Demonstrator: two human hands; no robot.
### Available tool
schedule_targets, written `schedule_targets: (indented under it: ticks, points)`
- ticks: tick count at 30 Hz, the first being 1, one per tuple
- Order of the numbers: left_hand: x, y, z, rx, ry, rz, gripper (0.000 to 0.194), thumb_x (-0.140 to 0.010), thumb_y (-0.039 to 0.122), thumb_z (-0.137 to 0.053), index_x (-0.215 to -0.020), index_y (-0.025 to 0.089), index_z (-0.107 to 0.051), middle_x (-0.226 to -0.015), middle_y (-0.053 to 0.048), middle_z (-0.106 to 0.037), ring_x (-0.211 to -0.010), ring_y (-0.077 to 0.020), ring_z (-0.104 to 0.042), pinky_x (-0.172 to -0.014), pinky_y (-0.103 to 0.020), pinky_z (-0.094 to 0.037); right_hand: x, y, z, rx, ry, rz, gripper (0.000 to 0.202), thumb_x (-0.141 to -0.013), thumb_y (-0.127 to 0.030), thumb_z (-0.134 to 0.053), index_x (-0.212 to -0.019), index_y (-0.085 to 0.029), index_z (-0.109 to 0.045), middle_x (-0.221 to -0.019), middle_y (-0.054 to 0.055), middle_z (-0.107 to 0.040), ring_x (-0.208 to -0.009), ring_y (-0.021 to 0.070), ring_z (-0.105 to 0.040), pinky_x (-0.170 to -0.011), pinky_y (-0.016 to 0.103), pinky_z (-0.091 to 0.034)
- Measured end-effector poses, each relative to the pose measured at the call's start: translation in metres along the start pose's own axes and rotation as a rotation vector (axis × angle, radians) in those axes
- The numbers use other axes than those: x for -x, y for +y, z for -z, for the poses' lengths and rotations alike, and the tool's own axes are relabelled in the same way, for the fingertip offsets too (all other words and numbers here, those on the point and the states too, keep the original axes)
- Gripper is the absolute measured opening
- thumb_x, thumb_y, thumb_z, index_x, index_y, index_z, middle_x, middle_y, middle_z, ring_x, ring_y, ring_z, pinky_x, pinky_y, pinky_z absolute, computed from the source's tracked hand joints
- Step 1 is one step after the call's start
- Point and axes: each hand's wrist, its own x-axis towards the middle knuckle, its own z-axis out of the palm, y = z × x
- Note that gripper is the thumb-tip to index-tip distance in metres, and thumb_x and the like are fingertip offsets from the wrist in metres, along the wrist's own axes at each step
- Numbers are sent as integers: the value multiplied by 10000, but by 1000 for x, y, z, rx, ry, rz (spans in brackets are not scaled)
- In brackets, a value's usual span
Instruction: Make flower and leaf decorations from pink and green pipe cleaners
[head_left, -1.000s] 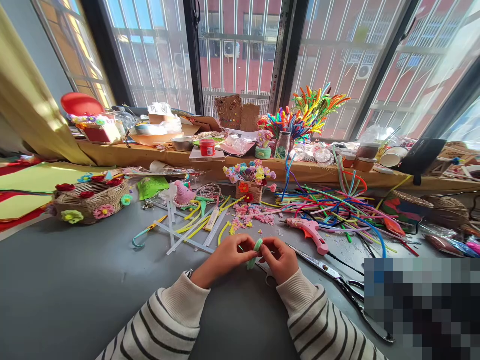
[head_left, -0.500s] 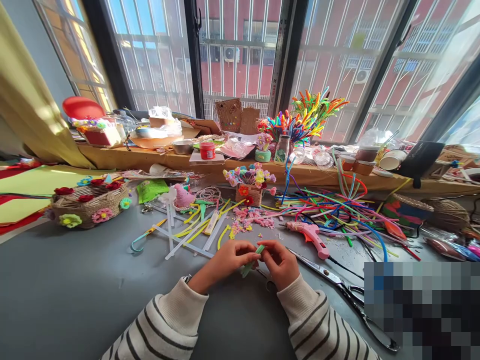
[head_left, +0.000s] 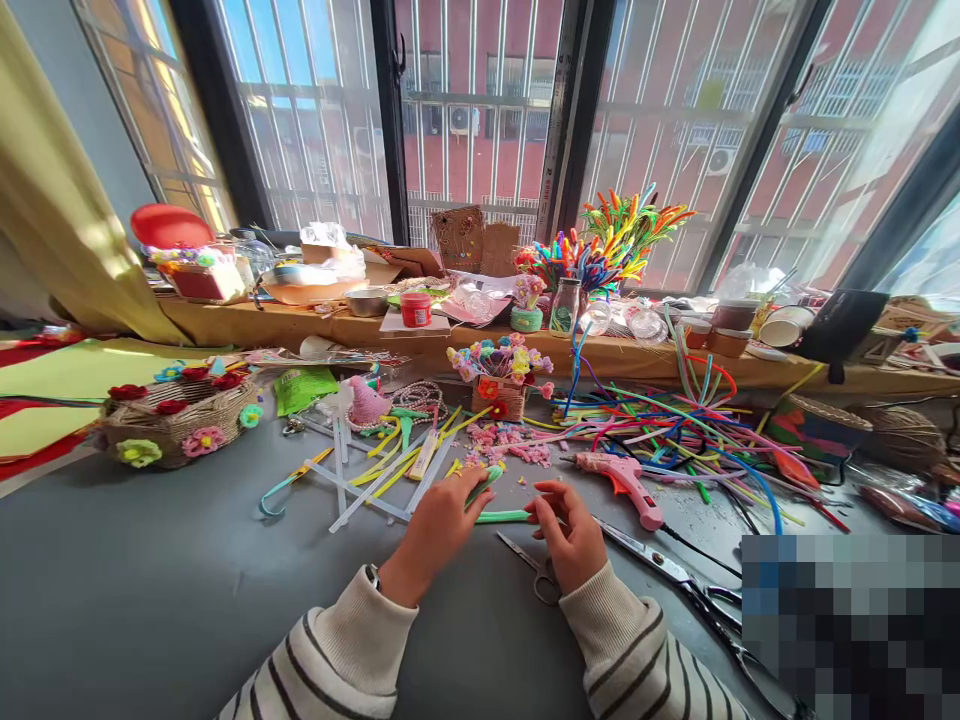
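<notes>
My left hand (head_left: pixel 441 525) is closed around a light green pipe cleaner (head_left: pixel 504 517), whose bunched, folded end pokes out between the thumb and fingers. From there a straight length runs across to my right hand (head_left: pixel 568 530), which pinches it with thumb and forefinger. Small scissors (head_left: pixel 531 567) lie on the table just below, partly covered by my right hand. A pink hot glue gun (head_left: pixel 622 483) rests beyond my right hand, and large scissors (head_left: pixel 675 570) lie to its right.
Glue sticks (head_left: pixel 360 505) and yellow strips lie ahead on the left, near a flower-trimmed twine basket (head_left: pixel 180 430). Pink scraps (head_left: pixel 510 440) sit before a small flower pot (head_left: pixel 499 395). A tangle of coloured pipe cleaners (head_left: pixel 675 425) spreads at the right. The windowsill is crowded.
My hands have moved apart. The pipe cleaner, bunched between both hands before, now shows a straight length between them, and the small scissors are more visible.
</notes>
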Motion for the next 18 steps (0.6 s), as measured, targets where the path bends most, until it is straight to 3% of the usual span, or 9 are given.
schedule_targets:
  ticks: [4, 7, 12, 18]
  points:
    - [2, -5, -2, -174, -153, -72, 319, -674, 259, -487, -989, 214, -457, -938, -52, -555, -862, -195, -498, -746, -307, -374, 0, 1, 0, 45, -6, -3, 247, -701, -366, -418, -815, -157, -483, -604, 33, -574, -509, 126, -528, -398, 212, -426]
    - [3, -4, -2, -252, -199, -104, 274, -692, 193, -440, -965, 213, -459, -922, -47, -552, -856, -191, -494, -738, -301, -371, 0, 3, -1, 54, -12, -2, 238, -703, -354, -411, -816, -156, -480, -594, 28, -565, -497, 121, -518, -395, 209, -414]
    - [3, -4, -2, -297, -196, -125, 279, -705, 119, -357, -951, 202, -459, -888, -53, -556, -833, -185, -498, -727, -300, -370, 0, 4, 0, 69, -21, -2, 227, -705, -346, -400, -812, -161, -476, -599, 22, -555, -490, 117, -511, -391, 208, -405]
    - [2, -4, -2, -242, -109, -67, 282, -707, 141, -365, -969, 193, -458, -906, -70, -555, -842, -192, -502, -731, -309, -376, 0, 4, 1, 84, -31, -1, 212, -708, -324, -394, -814, -159, -473, -607, 28, -557, -512, 121, -511, -400, 207, -403]
